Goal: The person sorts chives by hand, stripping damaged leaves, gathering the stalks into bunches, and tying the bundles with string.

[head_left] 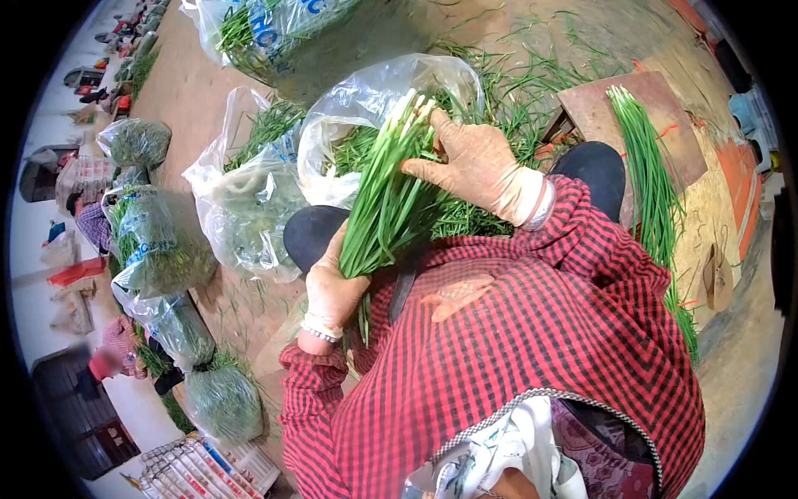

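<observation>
A bunch of garlic chives [386, 204], pale stem ends up and green leaves down, is held over my lap. My left hand [331, 291], in a tan glove, is closed around the lower leaves. Near the white ends, my gloved right hand [482, 166] grips the bunch's right edge between thumb and fingers; its far fingertips are partly hidden. Just beyond the bunch, an open clear plastic bag [337, 104] has loose chives inside. To the right, tied chive bunches [644, 158] lie in a row, partly on a low wooden board [582, 104].
Filled plastic bags [249, 208] stand at my left, with more bags [158, 241] lined up farther off. Another large bag [291, 33] is at the top. Loose leaves [532, 79] litter the floor. Other people [120, 345] sit along the far left. Crates [208, 470] are at bottom left.
</observation>
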Available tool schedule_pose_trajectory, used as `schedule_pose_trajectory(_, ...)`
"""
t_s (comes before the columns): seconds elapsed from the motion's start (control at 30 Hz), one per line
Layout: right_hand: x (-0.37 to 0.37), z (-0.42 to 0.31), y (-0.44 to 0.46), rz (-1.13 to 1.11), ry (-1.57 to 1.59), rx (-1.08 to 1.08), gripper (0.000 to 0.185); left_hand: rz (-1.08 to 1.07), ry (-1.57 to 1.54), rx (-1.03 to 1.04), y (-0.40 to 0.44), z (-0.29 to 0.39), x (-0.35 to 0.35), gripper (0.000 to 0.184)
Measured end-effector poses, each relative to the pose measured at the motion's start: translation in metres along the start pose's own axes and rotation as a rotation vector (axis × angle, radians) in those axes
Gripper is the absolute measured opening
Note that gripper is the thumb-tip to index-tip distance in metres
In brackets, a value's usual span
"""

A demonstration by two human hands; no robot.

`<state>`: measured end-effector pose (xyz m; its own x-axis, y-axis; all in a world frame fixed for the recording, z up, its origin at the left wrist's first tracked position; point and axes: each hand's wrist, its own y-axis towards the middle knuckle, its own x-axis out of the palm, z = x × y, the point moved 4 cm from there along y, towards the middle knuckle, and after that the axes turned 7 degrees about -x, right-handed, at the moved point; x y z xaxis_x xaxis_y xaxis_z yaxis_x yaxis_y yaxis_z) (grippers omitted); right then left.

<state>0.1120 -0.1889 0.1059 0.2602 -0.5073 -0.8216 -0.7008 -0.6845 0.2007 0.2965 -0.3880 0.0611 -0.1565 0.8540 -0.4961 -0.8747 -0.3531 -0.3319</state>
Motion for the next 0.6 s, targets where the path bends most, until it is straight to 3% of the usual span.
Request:
schedule_pose_trajectory(0.07, 0.0, -0.001, 0.007, -0.046, -0.155, 0.047, 0.051, -0.003, -0.011, -0.027, -0.002, 0.006, -0.001, 0.071)
schedule_pose_trajectory(0.1, 0.003, 0.006, 0.007, -0.048, -0.153, 0.051, 0.051, -0.006, -0.015, -0.052, -0.003, 0.006, 0.0, 0.071)
schedule_pose_trajectory(0.23, 0.006, 0.02, 0.009, 0.092, -0.232, -0.157, 0.032, -0.017, 0.053, -0.077, -0.006, 0.019, 0.002, 0.069)
schedule_pose_trajectory(0.3, 0.009, 0.032, 0.006, -0.091, 0.697, 0.19, 0.021, -0.064, -0.033, -0.076, -0.003, 0.004, 0.004, 0.069)
schedule_pose_trajectory(0.33, 0.004, 0.036, 0.007, -0.194, 0.925, 0.318, 0.013, -0.109, -0.119, -0.075, -0.003, -0.001, 0.006, 0.069)
schedule_pose_trajectory(0.43, -0.012, 0.036, 0.002, -0.179, 1.042, 0.37, 0.017, -0.278, -0.299, -0.158, -0.005, 0.004, 0.008, 0.071)
schedule_pose_trajectory(0.6, -0.028, 0.053, -0.006, 0.041, 1.166, 0.345, 0.023, -0.489, -0.467, -0.222, -0.004, 0.012, 0.011, 0.072)
